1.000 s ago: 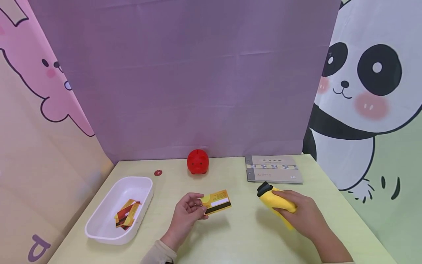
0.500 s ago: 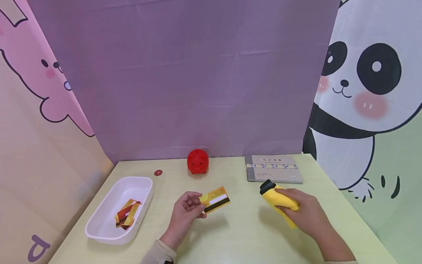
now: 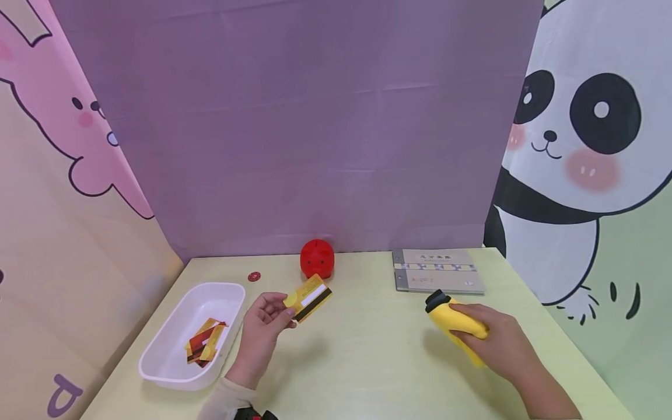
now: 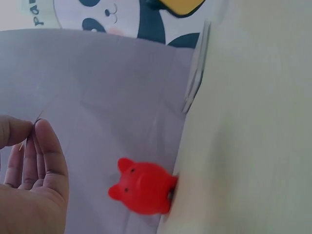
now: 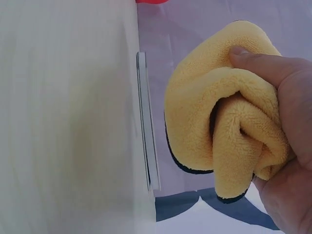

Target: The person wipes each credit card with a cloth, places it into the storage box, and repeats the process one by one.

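My left hand (image 3: 264, 328) pinches a yellow bank card (image 3: 308, 298) by one end, its black stripe and white strip facing the head camera. The card is raised over the table, between the white tray and the table's middle. In the left wrist view it shows only as a thin edge at the fingertips. On the right, my right hand (image 3: 500, 341) grips a bunched yellow cloth (image 5: 219, 112) with dark edging, held above the table. Inside the white tray (image 3: 153, 345), several red and yellow cards (image 3: 206, 343) lie in a loose overlapping heap.
A red piggy bank (image 3: 317, 258) stands at the back of the pale table (image 3: 362, 373). Left of it lies a small red disc (image 3: 254, 276). A grey notebook (image 3: 438, 280) lies flat at the back right. Behind the table hangs a purple cloth backdrop (image 3: 294, 128).
My left hand has moved left toward the white tray and slightly up, with the card tilting more steeply. My right hand and its cloth have drifted a little to the right.
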Tool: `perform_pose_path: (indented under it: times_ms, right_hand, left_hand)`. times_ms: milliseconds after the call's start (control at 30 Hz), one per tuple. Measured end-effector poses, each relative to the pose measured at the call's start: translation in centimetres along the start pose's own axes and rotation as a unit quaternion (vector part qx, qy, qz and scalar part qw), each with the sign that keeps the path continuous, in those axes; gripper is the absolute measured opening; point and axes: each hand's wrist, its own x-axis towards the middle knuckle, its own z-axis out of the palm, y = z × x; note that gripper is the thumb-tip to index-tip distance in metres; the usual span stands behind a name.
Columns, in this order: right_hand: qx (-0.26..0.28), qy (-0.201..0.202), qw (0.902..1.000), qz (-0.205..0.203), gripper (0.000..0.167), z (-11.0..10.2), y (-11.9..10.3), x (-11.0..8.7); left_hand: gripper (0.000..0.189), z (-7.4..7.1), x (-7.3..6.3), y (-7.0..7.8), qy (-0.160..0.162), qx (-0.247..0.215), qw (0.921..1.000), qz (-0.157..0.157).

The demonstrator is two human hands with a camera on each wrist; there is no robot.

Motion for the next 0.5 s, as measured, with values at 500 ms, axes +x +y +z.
perform_pose_path:
  times_ms: [500]
  right_hand:
    - [0.000,-0.040,0.9975,0.059,0.056,-1.1,3.3,-0.4]
  left_hand:
    - [0.037,-7.0,0.1,2.2,0.091,0.014,0.9944,0.053]
